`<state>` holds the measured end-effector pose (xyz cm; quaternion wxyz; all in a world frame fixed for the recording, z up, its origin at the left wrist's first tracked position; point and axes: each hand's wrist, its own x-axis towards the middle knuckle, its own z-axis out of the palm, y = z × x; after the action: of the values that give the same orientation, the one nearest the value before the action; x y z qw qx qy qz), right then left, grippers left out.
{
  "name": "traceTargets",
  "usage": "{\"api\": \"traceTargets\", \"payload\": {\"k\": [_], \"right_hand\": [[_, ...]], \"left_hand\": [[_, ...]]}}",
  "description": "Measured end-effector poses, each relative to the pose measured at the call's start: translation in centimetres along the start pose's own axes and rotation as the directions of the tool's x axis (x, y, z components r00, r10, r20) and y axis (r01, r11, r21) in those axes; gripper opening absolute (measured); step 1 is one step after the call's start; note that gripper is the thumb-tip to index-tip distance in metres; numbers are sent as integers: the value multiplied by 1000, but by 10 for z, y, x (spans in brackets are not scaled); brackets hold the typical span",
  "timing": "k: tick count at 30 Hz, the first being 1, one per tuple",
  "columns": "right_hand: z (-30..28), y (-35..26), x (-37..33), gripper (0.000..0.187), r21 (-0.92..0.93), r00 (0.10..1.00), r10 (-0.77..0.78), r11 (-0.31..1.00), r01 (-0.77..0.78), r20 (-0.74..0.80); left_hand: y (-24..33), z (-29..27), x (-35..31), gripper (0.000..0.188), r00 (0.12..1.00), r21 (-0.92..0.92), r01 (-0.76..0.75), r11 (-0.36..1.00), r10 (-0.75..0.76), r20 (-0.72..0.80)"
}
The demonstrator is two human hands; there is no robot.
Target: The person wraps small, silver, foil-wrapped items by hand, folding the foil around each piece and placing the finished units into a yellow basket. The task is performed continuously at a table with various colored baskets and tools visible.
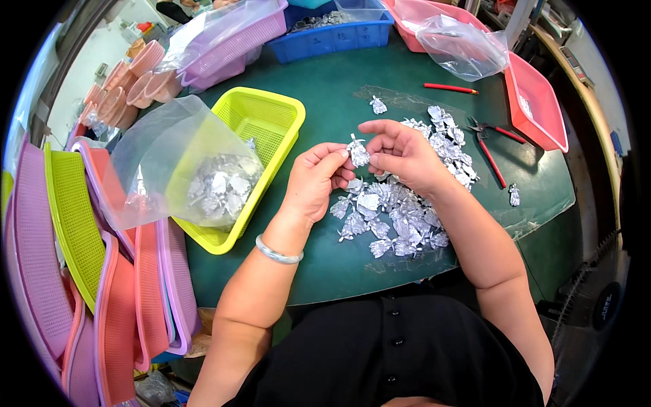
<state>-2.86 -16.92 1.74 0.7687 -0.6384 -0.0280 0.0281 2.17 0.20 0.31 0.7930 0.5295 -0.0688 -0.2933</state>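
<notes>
My left hand (pixel 312 178) pinches a small silvery metal piece (pixel 358 152) with a jagged outline between thumb and fingertips. Close on its right is my right hand (pixel 410 161), thumb and forefinger apart and the other fingers loosely curled; whether a fingertip touches the piece is unclear. Beneath and around both hands spreads a pile of similar silvery pieces (pixel 407 220), running up to the right behind my right hand. A clear plastic bag (pixel 230 193) of such pieces lies in a yellow-green basket (pixel 288 129) left of my left hand.
Red-handled pliers (pixel 483 136) and a red pen-like stick (pixel 451 88) lie on the green table (pixel 325 78). Single pieces lie apart from the pile. Pink (pixel 536 102), blue (pixel 332 37) and purple (pixel 234 44) containers line the far side. Stacked baskets (pixel 119 312) crowd the left.
</notes>
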Motion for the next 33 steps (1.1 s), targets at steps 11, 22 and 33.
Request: {"api": "traceTargets", "payload": {"k": [11,22,33], "right_hand": [[7,9,-2,39,-638,893,-438,659,399,106],[-11,-5,1,30,-941,833,-547,232,248,85],[-17,3,-1,32,-979,960,-268,160,128,82]], "left_hand": [[-1,11,-4,27,998,-6,-53,999,53,26],[2,-3,3,31,989,-216,76,973,-46,138],[4,-2,2,28,995,-141,73,987,-63,72]]}}
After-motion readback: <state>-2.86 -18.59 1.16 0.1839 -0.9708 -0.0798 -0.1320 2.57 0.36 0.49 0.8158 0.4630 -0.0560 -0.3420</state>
